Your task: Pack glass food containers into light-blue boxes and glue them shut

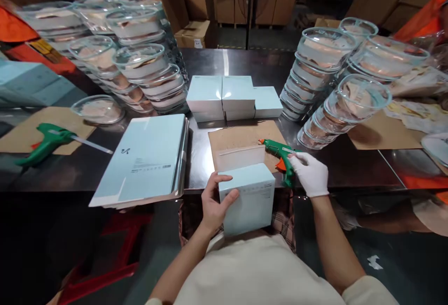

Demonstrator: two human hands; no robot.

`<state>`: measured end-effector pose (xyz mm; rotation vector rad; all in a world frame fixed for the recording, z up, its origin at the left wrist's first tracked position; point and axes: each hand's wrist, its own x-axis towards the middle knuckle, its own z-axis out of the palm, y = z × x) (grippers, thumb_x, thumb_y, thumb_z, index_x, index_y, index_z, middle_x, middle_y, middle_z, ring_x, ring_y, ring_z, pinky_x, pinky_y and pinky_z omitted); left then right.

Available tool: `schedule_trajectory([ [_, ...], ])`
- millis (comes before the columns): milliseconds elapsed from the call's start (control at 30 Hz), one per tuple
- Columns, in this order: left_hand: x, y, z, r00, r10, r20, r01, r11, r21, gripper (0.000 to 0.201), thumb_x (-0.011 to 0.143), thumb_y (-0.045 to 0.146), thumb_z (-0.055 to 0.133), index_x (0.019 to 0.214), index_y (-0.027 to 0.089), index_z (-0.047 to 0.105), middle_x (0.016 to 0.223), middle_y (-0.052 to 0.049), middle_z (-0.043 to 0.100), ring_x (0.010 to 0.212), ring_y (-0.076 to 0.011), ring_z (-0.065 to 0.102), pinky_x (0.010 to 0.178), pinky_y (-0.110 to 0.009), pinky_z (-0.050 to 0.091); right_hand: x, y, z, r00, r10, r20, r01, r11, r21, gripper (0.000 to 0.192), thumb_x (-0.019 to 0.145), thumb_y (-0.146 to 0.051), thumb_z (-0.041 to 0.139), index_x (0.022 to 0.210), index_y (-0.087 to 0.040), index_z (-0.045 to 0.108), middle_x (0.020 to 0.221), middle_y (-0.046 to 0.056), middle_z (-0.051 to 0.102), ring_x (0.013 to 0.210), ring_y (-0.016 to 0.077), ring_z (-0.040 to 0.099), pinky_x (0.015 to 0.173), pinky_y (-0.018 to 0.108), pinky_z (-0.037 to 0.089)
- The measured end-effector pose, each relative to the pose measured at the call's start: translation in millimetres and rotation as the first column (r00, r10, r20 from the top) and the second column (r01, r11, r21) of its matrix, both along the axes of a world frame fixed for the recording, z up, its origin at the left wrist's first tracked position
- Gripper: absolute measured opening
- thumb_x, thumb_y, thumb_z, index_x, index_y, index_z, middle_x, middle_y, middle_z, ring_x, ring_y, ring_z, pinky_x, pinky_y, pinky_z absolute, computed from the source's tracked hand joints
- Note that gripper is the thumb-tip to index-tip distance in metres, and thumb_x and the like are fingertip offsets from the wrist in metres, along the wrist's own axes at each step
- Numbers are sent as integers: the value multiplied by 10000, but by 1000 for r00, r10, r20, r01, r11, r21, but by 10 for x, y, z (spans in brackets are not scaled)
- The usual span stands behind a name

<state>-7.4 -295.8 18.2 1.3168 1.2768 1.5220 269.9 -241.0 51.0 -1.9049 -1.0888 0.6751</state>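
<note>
My left hand (217, 202), bare, is wrapped round the left side of a light blue box (249, 204) at the table's front edge. The thumb lies across the near face and the fingers are over the top edge. A white flap (241, 158) stands up at the box's far side. My right hand (310, 173), in a white glove, has its fingers closed at the rear end of a green glue gun (280, 149) with an orange trigger. The gun's orange nozzle points left over a brown cardboard sheet (224, 139).
Flat blue box blanks (150, 155) are stacked to the left. Beyond them lies another green glue gun (52, 139). Finished-looking blue boxes (206, 93) stand in a row ahead. Tall piles of glass bowls (140, 62) rise left, with more glass bowls (325, 48) right. A co-worker's arm (392, 218) shows at right.
</note>
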Motion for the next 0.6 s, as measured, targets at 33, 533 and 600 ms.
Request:
schedule_trajectory([
  [33, 11, 4, 4, 1000, -30, 6, 30, 1000, -2, 469, 766, 663, 798, 917, 225, 727, 967, -52, 685, 938, -244, 673, 867, -345, 522, -118, -21, 31, 990, 118, -80, -114, 992, 57, 432, 735, -520, 822, 1026, -201, 807, 953, 87, 807, 974, 280, 741, 873, 368, 581],
  [533, -104, 118, -109, 986, -144, 84, 132, 982, 134, 432, 862, 656, 735, 865, 228, 671, 1074, -99, 656, 1112, -294, 676, 991, -467, 545, -388, -46, 201, 343, 909, 237, -918, 271, 291, 365, 985, -495, 679, 1235, -240, 757, 1260, 121, 673, 1199, 231, 657, 1071, 444, 551],
  [600, -116, 109, -76, 984, -160, 82, 150, 981, 123, 419, 883, 638, 724, 823, 223, 710, 1066, -103, 651, 1121, -297, 672, 1007, -474, 537, -397, -29, 180, 327, 916, 233, -926, 261, 273, 313, 1024, -460, 623, 1202, -244, 764, 1243, 113, 669, 1193, 219, 654, 1085, 442, 542],
])
